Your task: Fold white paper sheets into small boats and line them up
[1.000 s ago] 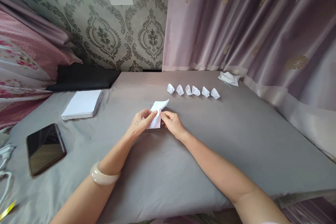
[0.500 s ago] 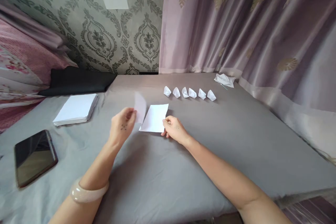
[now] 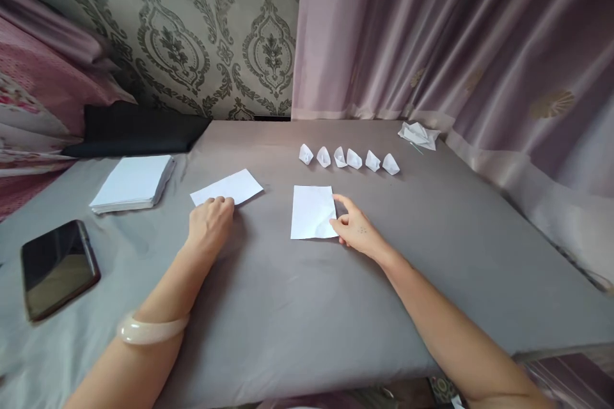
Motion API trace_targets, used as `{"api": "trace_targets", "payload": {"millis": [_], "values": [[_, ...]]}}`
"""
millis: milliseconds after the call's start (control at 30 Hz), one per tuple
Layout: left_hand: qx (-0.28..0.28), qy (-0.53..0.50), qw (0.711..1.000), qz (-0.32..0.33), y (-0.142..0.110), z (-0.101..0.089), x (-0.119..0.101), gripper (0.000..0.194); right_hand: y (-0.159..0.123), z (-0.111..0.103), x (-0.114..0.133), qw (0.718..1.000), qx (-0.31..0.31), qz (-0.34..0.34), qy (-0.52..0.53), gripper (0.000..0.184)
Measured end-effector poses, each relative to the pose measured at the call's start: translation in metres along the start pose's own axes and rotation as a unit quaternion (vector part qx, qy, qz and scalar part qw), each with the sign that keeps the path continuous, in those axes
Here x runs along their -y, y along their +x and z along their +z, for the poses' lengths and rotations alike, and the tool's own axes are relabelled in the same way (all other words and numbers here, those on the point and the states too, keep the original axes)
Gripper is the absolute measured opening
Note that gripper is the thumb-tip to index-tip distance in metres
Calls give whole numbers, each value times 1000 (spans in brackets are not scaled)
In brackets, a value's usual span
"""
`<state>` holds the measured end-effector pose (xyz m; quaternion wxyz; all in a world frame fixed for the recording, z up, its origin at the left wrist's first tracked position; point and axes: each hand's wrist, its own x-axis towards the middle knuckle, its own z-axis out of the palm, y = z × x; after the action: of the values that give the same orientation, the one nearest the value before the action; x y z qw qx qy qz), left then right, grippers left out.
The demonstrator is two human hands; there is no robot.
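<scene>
My left hand [image 3: 211, 225] is closed at the near edge of a white paper strip [image 3: 237, 186], with its fingertips hidden under the knuckles. The strip slants on the grey cloth. My right hand [image 3: 357, 227] grips the right edge of a roughly square white sheet [image 3: 311, 212], which has a slight bend near the thumb. Strip and sheet are apart from each other. Beyond the sheet, several small folded white paper pieces [image 3: 354, 159] stand in a row.
A stack of white paper [image 3: 132, 182] lies at the left, with a dark phone [image 3: 60, 270] nearer to me. Black fabric [image 3: 139, 131] is at the back left. More folded white paper [image 3: 419, 135] rests at the far right, by the purple curtain [image 3: 374, 45].
The single piece of paper between both hands has come apart into a strip and a sheet. My left hand moved left and down with the strip; my right hand moved right with the sheet.
</scene>
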<state>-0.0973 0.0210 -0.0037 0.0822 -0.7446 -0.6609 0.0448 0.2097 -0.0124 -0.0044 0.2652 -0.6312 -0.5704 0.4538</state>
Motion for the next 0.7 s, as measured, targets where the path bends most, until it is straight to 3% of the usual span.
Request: {"api": "trace_targets", "payload": {"millis": [67, 133, 233, 333, 433, 500, 600, 700], "values": [[10, -7, 1000, -10, -2, -2, -3, 29, 1, -2, -4, 999, 28, -20, -2, 53], [-28, -36, 999, -5, -3, -4, -8, 32, 1, -4, -6, 999, 45, -29, 5, 45], [-108, -141, 976, 126, -6, -5, -24, 37, 3, -3, -6, 998, 45, -18, 45, 39], [-75, -248, 918, 299, -11, -2, -48, 58, 3, 0, -1, 992, 39, 28, 121, 34], [-62, -278, 894, 346, -13, 6, -69, 67, 4, 2, 3, 981, 42, 63, 178, 32], [-61, -289, 884, 362, -11, 12, -76, 63, 4, 3, 3, 979, 50, 66, 185, 33], [-48, -299, 872, 385, -8, 20, -76, 55, 3, 0, -2, 993, 46, 25, 105, 31], [-34, -322, 864, 386, -8, 22, -73, 51, -1, -5, -10, 990, -24, -112, -86, 36]]}}
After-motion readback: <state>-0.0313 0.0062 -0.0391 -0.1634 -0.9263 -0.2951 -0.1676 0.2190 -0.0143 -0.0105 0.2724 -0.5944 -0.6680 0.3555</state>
